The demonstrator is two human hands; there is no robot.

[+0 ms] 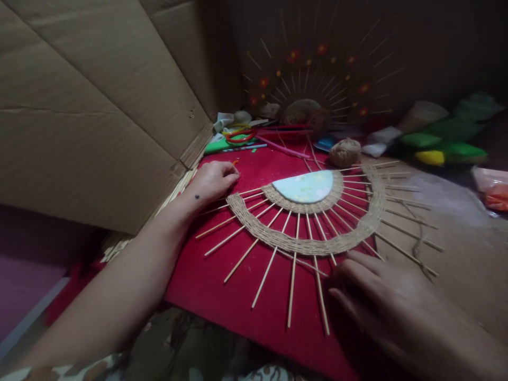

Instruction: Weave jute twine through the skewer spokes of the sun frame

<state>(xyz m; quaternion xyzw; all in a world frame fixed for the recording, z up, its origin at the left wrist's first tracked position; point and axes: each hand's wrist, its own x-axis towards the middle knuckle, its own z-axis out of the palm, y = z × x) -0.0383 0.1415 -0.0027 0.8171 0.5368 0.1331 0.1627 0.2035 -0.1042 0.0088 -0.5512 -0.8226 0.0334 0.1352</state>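
A half-round craft piece (313, 243) lies on a red cloth (222, 286): thin wooden sticks fan out from a pale blue half-disc (305, 186), with two bands of woven jute twine across them. My left hand (212, 181) rests on the cloth at the piece's left end, fingers curled near the stick tips. My right hand (392, 307) lies flat, fingers spread, on the lower right sticks. A loose strand of twine (416, 238) runs off the piece's right side. Neither hand grips anything.
A ball of jute twine (344, 152) sits behind the piece. Scissors with red handles (242, 135) and sticks lie at the back. A finished sunburst piece (313, 84) leans against the dark wall. Cardboard (99, 106) stands at the left. Green and yellow packets (444, 145) lie at the right.
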